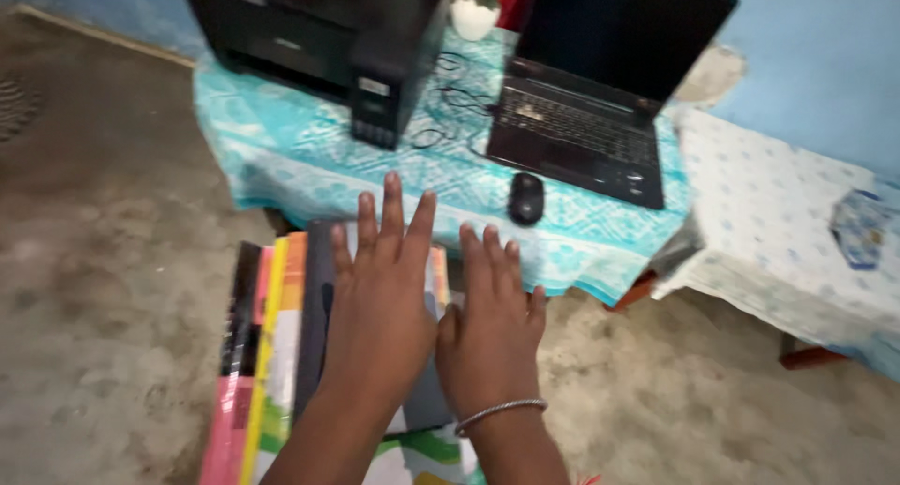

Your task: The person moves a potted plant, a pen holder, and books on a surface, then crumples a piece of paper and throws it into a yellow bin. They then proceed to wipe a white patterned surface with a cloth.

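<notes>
Two hands lie flat, fingers spread and gripping nothing: the left hand and right hand, side by side on a dark grey board atop colourful sheets. At twelve o'clock stands a turquoise-clothed table bearing a printer, laptop and mouse; bare concrete floor surrounds.

Likely home desk: laptop, printer, tablecloth.

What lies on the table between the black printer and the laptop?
In the head view, black cables lie on the turquoise tablecloth between printer and laptop.
</notes>
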